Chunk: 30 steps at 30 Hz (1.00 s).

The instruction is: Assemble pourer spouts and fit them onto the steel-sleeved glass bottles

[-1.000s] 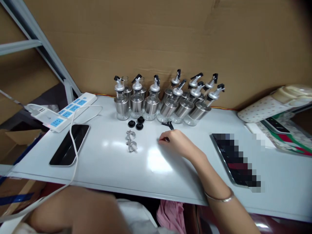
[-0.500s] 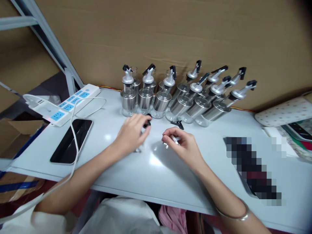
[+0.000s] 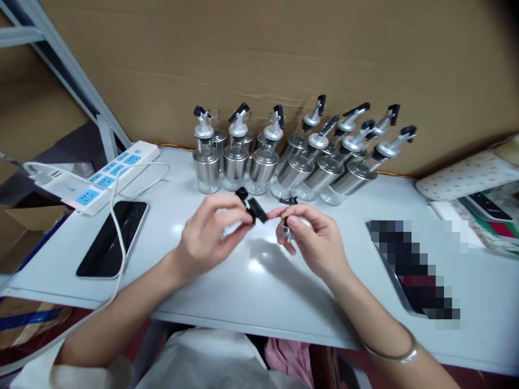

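Observation:
My left hand (image 3: pixel 213 229) is closed in a pinch on a small black lever cap (image 3: pixel 258 210), like those on the bottle pourers. Opposite it, my right hand (image 3: pixel 314 235) grips a silver pourer spout (image 3: pixel 286 232), its tip pointing toward my left hand. Most of the spout's body is hidden in the palm. The lever cap and the spout are close together over the table. Behind my left fingertips shows a round black piece (image 3: pixel 242 192); I cannot tell whether it lies on the table. Another black lever piece (image 3: pixel 289 200) lies beyond my right hand.
Several steel-and-glass bottles (image 3: pixel 263 167) with silver pourers and black levers line the back of the white table (image 3: pixel 227 292). At left are a power strip (image 3: pixel 87 200), a white cable (image 3: pixel 117 232) and a phone (image 3: pixel 115 237). A pixelated dark object (image 3: pixel 409 270) lies at right.
My left hand has risen and now shows the lever cap between its fingers. My right hand has turned so the spout's tip faces left. The whole view has shifted slightly.

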### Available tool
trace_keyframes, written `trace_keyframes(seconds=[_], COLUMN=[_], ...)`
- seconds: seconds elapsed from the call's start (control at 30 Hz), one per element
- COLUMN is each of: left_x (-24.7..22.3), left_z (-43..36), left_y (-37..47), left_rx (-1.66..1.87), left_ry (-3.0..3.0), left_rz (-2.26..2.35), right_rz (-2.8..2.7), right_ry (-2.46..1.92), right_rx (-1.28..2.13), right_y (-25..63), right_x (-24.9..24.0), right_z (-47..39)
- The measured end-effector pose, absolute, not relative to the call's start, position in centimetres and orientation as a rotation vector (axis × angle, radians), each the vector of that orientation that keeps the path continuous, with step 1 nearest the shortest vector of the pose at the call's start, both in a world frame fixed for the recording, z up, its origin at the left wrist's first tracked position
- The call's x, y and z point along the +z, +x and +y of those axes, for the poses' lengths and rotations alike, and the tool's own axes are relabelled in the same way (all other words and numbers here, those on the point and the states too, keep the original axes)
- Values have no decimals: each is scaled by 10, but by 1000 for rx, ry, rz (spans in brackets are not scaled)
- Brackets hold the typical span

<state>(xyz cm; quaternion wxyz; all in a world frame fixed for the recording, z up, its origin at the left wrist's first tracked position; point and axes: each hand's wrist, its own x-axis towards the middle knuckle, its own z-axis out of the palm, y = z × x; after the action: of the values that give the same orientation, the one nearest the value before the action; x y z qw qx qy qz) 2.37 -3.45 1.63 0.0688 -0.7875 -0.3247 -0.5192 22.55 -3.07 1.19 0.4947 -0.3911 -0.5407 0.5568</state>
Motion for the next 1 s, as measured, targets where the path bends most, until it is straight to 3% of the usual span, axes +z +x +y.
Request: trace_keyframes(seconds=[0.2,0.37,0.53,0.6,0.77,0.87,1.0], left_x=[7,3,1,-1,0,1,-12], left_z=[-38,-34,-36,-36,-27,-12,9], left_y=[27,25,37,40,31,14,-6], left_rx=[-1417,-1359,-1845,-1883,-1734,-1693,-1008], left_ry=[-2526,-2600,-2762,-2830,-2779,-2555,-2582], left_rz=[-748,-581,-1090,-1239,-1205,-1440,-1682], right_rz=[-1177,-1160,-1239,-1284,-1389,-1399,-1355], right_ry=[-775,-717,-769,-802,-909,-998,-1064], right_rx=[1721,1776,1563,1490,1410,1315,1250], right_y=[222,222,223,223,220,220,223], right_x=[16,11,12,12,10,11,13], right_z=[-37,-35,-37,-36,-35,-34,-30])
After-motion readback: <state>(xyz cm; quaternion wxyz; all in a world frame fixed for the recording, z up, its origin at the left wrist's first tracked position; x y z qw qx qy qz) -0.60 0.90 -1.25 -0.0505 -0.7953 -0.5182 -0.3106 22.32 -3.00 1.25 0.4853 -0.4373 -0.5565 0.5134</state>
